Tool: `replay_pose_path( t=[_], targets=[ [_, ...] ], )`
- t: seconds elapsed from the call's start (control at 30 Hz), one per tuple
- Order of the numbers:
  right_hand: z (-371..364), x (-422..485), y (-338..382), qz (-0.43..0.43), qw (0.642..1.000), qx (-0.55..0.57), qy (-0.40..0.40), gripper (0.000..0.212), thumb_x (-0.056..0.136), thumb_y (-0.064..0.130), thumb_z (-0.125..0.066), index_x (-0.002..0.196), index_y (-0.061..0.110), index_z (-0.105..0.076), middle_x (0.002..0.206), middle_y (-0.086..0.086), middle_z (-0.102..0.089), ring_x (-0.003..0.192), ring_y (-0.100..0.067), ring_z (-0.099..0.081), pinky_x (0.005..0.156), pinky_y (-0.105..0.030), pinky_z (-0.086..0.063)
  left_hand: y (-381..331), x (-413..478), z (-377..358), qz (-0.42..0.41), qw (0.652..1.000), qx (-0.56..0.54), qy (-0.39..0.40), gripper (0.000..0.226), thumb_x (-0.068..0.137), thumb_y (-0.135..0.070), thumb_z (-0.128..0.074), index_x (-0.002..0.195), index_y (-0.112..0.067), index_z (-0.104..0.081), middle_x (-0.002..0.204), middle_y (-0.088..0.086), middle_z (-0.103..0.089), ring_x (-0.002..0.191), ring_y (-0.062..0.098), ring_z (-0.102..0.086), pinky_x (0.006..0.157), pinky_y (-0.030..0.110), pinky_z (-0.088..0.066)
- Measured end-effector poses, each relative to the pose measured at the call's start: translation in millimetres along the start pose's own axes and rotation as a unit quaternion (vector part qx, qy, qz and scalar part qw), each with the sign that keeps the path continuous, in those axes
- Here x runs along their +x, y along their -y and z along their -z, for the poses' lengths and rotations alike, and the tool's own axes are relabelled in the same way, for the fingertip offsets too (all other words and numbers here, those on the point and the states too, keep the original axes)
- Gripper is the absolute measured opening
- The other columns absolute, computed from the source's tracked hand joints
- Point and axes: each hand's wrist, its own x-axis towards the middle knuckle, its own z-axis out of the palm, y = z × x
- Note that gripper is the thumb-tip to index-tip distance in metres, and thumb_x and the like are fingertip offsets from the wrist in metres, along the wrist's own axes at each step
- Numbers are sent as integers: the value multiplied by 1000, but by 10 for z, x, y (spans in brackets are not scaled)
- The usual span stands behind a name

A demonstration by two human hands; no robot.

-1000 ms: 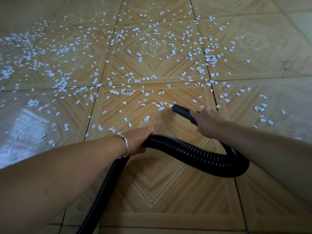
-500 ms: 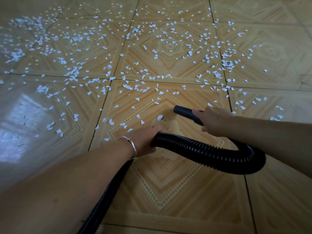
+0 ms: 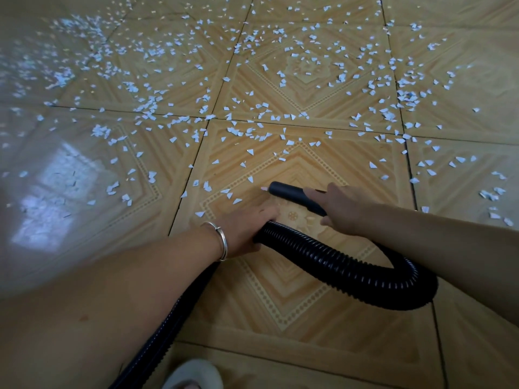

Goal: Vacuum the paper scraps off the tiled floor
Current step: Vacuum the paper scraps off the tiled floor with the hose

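Moved: our nozzle [image 3: 289, 192] has slid left, and its mouth now meets a lone scrap [image 3: 264, 188].
Fingers: those of our right hand [image 3: 345, 209] wrap the nozzle; those of our left hand [image 3: 247, 228] curl round the ribbed hose [image 3: 351, 268].
Litter: most paper scraps [image 3: 148, 103] lie beyond and left of our fingers on the tiled floor [image 3: 280, 304].
Risk: we judge the hose's tight loop may kink and starve suction, and a fast swing could flick light scraps away.
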Motion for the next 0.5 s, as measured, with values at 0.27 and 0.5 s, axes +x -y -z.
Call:
replay_pose_path(
  t=[0.27,0.5],
  targets=[
    [39,91,301,21,999,-22,-16,63,96,33,-53,148,28,-18,122,-12,-47,106,-30,-55,77,-35,-44,133,-298,-57,12,1000,15,-9,37,79,-4,-62,112,-10,-49,112,1,-52,102,17,-50,77,17,-32],
    [73,118,517,45,998,-30,-20,64,96,34,-52,149,29,-16,124,-12,-47,108,-30,-55,79,-34,-45,215,-469,-122,1,999,25,-26,35,78,-3,-62,109,-8,-47,109,3,-53,100,19,-50,72,17,-27]
  ],
)
